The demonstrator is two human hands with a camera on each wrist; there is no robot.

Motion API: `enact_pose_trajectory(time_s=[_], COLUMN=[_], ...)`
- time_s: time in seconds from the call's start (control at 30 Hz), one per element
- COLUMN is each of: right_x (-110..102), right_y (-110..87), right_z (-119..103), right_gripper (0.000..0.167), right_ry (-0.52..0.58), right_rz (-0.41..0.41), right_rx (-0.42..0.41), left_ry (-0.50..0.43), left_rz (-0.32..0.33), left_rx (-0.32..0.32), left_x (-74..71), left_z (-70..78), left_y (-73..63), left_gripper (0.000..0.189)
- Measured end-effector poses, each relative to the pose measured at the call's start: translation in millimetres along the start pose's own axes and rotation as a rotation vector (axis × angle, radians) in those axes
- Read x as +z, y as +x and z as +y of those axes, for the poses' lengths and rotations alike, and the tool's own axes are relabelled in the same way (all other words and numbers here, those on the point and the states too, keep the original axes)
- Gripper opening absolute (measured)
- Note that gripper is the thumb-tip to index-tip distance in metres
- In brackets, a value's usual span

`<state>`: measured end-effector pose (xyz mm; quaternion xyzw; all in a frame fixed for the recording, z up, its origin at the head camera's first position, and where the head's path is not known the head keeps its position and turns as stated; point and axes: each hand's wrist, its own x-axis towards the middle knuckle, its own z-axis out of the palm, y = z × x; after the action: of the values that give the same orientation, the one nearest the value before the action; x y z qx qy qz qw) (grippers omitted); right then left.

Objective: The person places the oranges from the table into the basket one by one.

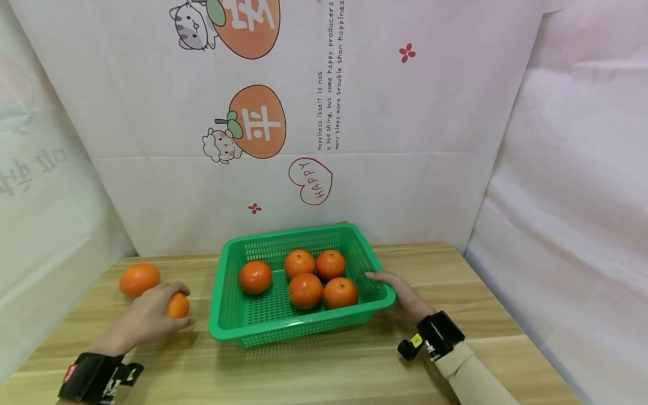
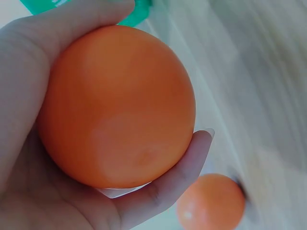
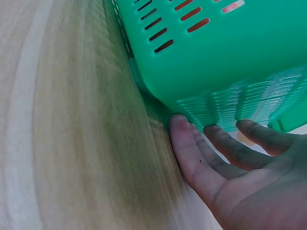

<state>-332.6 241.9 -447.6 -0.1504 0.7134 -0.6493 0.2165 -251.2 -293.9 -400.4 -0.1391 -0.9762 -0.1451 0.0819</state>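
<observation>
My left hand (image 1: 152,315) grips an orange (image 2: 117,108), thumb and fingers round its sides, left of the green plastic basket (image 1: 298,328). A second loose orange (image 1: 139,279) lies on the table just beyond that hand. At the basket's right end is my right hand (image 1: 407,295), holding it by the rim. Its fingertips (image 3: 180,122) touch the outside of the slotted wall low down, close over the tabletop; the thumb is hidden in the right wrist view. Inside the basket sit several oranges (image 1: 305,291), mostly grouped to the right, with one orange (image 1: 255,277) apart on the left.
The wood-grain table (image 1: 324,374) extends in front of the basket and to both sides. A white printed cloth (image 1: 385,140) hangs behind it, close to the basket's back edge. Plain white cloth (image 1: 572,185) stands along the right side, another sheet (image 1: 50,225) along the left.
</observation>
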Motion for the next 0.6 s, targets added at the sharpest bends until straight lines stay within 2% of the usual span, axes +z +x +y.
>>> enact_pose_trajectory(time_s=[0.33, 0.6], right_x=[0.8, -0.3], right_y=[1.5, 0.5], right_z=[-1.5, -0.4], right_gripper=[0.071, 0.073], right_ry=[-0.012, -0.018], right_rz=[0.023, 0.031], right_rx=[0.009, 0.017], left_ry=[-0.004, 0.006], left_rz=[-0.011, -0.022], left_rx=[0.022, 0.025], left_x=[-8.5, -10.4], left_z=[20.2, 27.4], left_y=[-0.9, -0.5], left_gripper=[0.052, 0.054])
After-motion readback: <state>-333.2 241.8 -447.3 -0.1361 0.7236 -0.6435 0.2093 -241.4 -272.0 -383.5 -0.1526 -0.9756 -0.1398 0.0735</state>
